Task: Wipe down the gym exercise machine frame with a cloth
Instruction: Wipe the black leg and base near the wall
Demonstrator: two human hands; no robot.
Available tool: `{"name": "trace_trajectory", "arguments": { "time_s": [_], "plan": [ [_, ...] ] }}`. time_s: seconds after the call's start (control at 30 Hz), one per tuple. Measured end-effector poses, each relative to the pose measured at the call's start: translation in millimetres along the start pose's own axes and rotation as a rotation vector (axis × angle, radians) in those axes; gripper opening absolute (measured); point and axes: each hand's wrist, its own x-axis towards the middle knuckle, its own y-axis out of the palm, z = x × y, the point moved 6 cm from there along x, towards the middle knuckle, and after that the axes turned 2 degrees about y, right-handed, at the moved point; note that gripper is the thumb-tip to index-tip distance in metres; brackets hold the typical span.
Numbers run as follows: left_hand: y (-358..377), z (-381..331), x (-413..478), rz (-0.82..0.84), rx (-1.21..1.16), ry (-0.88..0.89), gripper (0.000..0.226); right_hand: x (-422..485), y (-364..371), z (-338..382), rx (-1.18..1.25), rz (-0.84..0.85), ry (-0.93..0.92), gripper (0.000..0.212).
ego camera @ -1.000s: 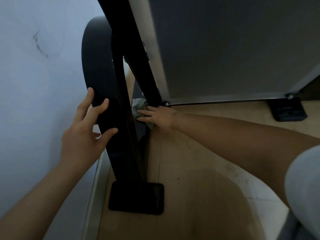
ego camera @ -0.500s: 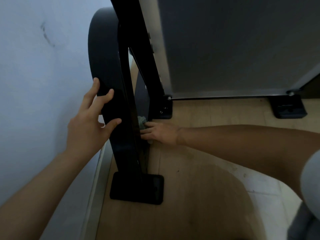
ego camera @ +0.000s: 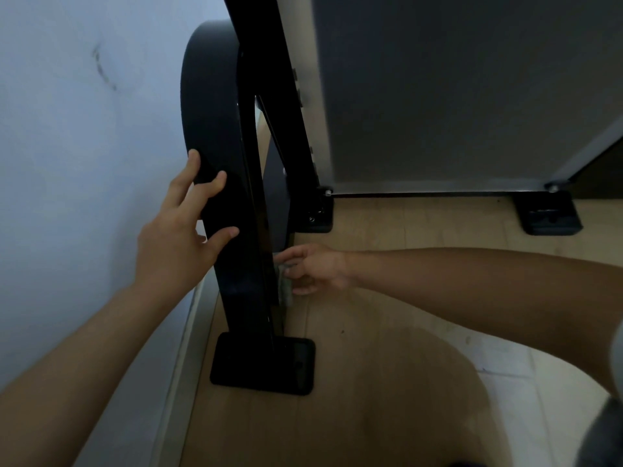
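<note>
The black machine frame (ego camera: 242, 264) rises from a flat foot plate (ego camera: 263, 367) on the wooden floor and curves up and away at the top left. My left hand (ego camera: 182, 237) rests on the frame's left side with fingers spread and straight. My right hand (ego camera: 312, 269) reaches in from the right and presses a small grey-green cloth (ego camera: 286, 288) against the frame's inner right edge, low down. Most of the cloth is hidden behind the frame and my fingers.
A pale wall (ego camera: 84, 163) with a white baseboard (ego camera: 182, 348) runs close along the left. A large grey panel (ego camera: 455, 96) stands behind, with black feet (ego camera: 547, 214) on the floor. Open wooden floor (ego camera: 371, 382) lies to the front right.
My right hand and the cloth have slid down the frame's inner edge from near the rear foot toward the foot plate. My left hand stays on the frame.
</note>
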Motion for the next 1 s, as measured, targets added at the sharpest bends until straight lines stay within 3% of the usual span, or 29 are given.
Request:
{"name": "trace_trajectory", "arguments": {
  "time_s": [0.17,0.47,0.63,0.73,1.0],
  "plan": [
    [-3,2,-1,-0.012,0.005,0.007,0.077,-12,12,17,0.179,0.147,0.059,0.030],
    [-2,4,-1,-0.029,0.005,0.006,0.078,-35,9,107,0.175,0.100,-0.148,0.032],
    [-4,2,0,-0.043,0.033,-0.006,0.080,-47,13,143,0.185,-0.056,-0.294,0.046],
    [-5,1,0,-0.030,0.057,-0.021,0.080,-50,21,140,0.183,-0.138,-0.338,0.031],
    [-21,-13,9,-0.058,0.151,-0.037,0.065,-71,34,117,-0.124,-0.378,-0.191,0.025]
  ]
}}
